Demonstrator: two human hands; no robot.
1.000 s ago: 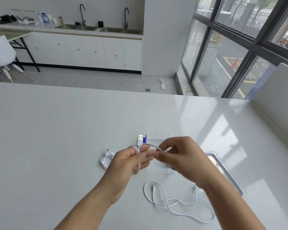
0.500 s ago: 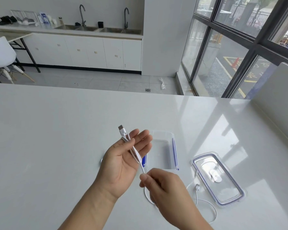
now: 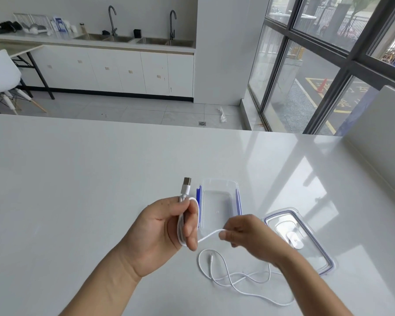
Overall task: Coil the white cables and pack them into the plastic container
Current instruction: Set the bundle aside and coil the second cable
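My left hand [image 3: 162, 229] grips a white cable [image 3: 209, 236] wound in loops around its fingers, with the USB plug [image 3: 186, 187] sticking up above the thumb. My right hand [image 3: 249, 233] pinches the same cable a little to the right and holds it taut. The loose rest of the cable [image 3: 233, 277] lies in curves on the table below both hands, its small plug end pointing up. The clear plastic container [image 3: 218, 201] with blue side clips sits open just behind my hands. Its lid [image 3: 299, 238] lies flat to the right.
Everything rests on a wide glossy white table [image 3: 78, 190]. A raised white ledge [image 3: 379, 133] borders it on the right. Beyond the table's far edge are a kitchen counter with sinks [image 3: 135, 39], a white chair [image 3: 0, 74] and large windows.
My right hand has risen from near the table's front edge and pulled the cable up and right. My left hand has closed around another loop. More loose cable shows on the table.
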